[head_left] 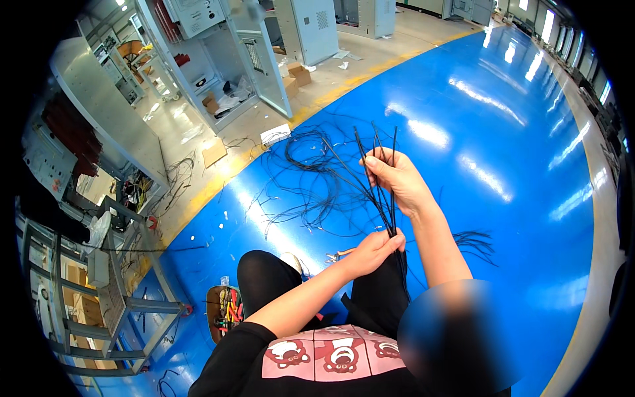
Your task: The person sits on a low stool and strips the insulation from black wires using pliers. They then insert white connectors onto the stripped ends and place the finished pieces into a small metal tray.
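Observation:
A bundle of black wires (381,200) stands upright in front of me, its ends fanned out at the top and its lower part hanging by my knee. My left hand (376,253) is closed around the bundle low down. Higher up, my right hand (395,177) pinches some of the separate wires between thumb and fingers. Beyond my hands, a loose tangle of thin black wire (307,155) lies spread on the blue floor. Past my right forearm, more black wire ends (477,245) rest on the floor. A pair of pliers (337,255) lies near my left hand.
At my left knee sits a tool container (213,311) with red and yellow handled tools. A metal step frame (142,306) stands at the left, with a person's foot (99,229) on it. Open grey cabinets (228,59) and cardboard boxes (299,74) line the far left beyond the yellow line.

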{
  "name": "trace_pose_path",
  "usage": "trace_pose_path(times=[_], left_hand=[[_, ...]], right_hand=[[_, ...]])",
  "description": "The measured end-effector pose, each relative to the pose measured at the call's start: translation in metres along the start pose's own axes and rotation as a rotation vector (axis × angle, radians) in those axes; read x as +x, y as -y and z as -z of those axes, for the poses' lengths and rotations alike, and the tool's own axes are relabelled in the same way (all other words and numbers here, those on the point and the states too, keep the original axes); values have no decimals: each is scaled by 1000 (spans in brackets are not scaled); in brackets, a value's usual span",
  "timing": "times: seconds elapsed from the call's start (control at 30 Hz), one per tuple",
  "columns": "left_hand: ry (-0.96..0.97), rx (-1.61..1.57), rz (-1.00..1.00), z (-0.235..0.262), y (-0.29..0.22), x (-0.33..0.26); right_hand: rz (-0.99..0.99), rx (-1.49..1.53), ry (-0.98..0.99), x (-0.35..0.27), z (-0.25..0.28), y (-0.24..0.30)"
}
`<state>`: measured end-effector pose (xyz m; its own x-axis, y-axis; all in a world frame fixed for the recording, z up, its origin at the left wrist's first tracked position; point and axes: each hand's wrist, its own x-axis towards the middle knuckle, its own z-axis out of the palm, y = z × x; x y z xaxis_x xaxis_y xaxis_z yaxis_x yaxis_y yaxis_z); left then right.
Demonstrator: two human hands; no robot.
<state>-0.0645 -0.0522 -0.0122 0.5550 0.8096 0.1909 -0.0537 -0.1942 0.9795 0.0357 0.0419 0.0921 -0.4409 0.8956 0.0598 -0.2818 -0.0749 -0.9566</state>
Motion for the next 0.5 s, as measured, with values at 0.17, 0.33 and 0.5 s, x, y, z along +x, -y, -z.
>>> trace_pose_path(times=[0.17, 0.33, 0.5], left_hand=[[-18, 24, 4, 5, -2, -3], [-45, 34, 9, 8, 2, -3], [-57, 25, -6, 5, 1, -2]], right_hand=[[-47, -101, 2, -13, 6, -4], [-114, -38, -37, -23, -8, -9], [-184, -55, 83, -20, -10, -15]])
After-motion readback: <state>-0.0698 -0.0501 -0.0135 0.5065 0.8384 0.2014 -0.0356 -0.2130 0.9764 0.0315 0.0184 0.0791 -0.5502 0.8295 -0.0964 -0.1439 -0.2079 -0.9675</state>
